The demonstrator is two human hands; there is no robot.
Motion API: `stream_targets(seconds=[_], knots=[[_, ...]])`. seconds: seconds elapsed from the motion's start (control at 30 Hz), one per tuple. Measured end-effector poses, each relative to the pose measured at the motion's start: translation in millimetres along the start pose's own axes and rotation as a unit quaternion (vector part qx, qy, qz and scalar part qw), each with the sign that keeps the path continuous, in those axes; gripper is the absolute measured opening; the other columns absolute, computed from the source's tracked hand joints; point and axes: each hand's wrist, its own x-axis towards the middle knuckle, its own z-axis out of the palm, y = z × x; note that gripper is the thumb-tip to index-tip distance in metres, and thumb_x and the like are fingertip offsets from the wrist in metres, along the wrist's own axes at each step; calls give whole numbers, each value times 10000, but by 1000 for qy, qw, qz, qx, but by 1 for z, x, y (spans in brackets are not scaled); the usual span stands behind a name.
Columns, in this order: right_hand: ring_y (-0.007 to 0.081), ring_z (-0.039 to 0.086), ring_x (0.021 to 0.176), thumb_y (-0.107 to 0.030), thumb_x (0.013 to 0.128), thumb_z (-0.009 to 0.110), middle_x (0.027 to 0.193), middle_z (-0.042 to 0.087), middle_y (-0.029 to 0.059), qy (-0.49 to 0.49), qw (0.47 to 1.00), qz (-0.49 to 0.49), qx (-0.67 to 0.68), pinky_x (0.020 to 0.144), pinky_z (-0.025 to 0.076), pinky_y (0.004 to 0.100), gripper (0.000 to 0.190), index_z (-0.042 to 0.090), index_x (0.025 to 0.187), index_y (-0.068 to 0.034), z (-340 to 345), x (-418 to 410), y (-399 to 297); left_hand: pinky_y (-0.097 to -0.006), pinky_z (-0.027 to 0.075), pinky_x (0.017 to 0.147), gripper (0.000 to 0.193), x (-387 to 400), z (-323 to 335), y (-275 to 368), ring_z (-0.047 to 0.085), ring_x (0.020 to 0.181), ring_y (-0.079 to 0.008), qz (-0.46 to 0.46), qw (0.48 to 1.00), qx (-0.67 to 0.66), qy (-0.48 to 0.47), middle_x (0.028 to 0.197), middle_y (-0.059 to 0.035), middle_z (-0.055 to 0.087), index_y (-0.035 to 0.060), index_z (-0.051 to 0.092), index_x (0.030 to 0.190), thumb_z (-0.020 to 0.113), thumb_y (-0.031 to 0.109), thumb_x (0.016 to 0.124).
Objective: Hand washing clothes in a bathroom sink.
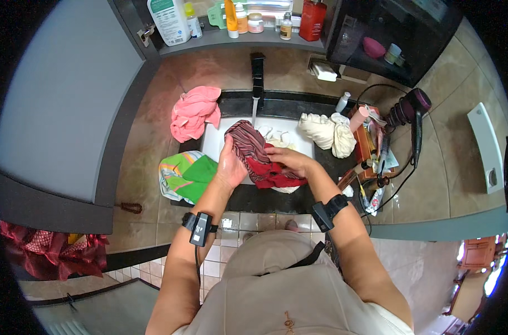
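A dark red, striped cloth (254, 153) is held over the white sink basin (212, 138). My left hand (232, 164) grips its left edge, the thumb on top. My right hand (290, 161) holds the red part at the right, fingers spread over the fabric. Water runs from the black faucet (257, 75) down behind the cloth's upper edge. White fabric (279, 138) lies in the basin, partly hidden beneath. A pink cloth (195, 113) is bunched at the sink's upper left, a green striped cloth (189, 173) at its lower left, and a twisted cream cloth (329, 132) at the right.
An orange box (365, 142) of toiletries stands right of the sink, beside a hair dryer (417, 113) with its cord. Bottles, including a red one (312, 21), line the shelf (237, 46) above. A grey cabinet door (69, 96) stands out at the left.
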Motion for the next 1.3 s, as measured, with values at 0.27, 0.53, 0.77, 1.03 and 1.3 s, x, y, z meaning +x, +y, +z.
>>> stream_targets(seconds=[0.27, 0.53, 0.77, 1.03, 1.3], knots=[[62, 472, 625, -204, 898, 501, 736, 533, -55, 106, 967, -128, 191, 549, 370, 202, 84, 549, 878, -138, -17, 10, 3, -436, 388, 988, 567, 1, -25, -1, 503, 1135, -264, 14, 998, -6, 68, 1237, -101, 524, 84, 450, 1262, 293, 517, 933], [125, 585, 726, -135, 913, 493, 819, 591, 14, 102, 894, -249, 358, 701, 502, 270, 71, 532, 945, -86, -43, -11, -56, -441, 387, 987, 537, -5, -31, 9, 517, 1125, -254, -54, 990, 59, 115, 1240, -87, 534, 75, 455, 1266, 395, 481, 921], [109, 587, 708, -132, 909, 523, 808, 593, 8, 52, 891, -257, 371, 676, 511, 263, 62, 531, 939, -78, -34, -1, -67, -358, 388, 978, 524, -9, -12, 0, 529, 1101, -197, -120, 975, 188, 5, 1233, -80, 539, 46, 459, 1270, 633, 279, 835], [80, 563, 717, -132, 903, 521, 805, 586, -11, 103, 916, -240, 306, 673, 475, 224, 73, 554, 935, -76, -32, 5, -47, -341, 380, 972, 408, -12, 7, -6, 553, 1053, -196, -56, 941, 330, 41, 1136, -83, 593, 16, 508, 1197, 613, 161, 830], [130, 574, 713, -177, 838, 603, 771, 619, 28, 263, 939, -222, -8, 630, 456, 288, 170, 597, 897, -18, -51, 12, 0, -383, 424, 953, 317, -4, -17, -9, 577, 1033, -231, -48, 998, -3, 48, 1113, -104, 604, 22, 540, 1138, 569, 131, 842]])
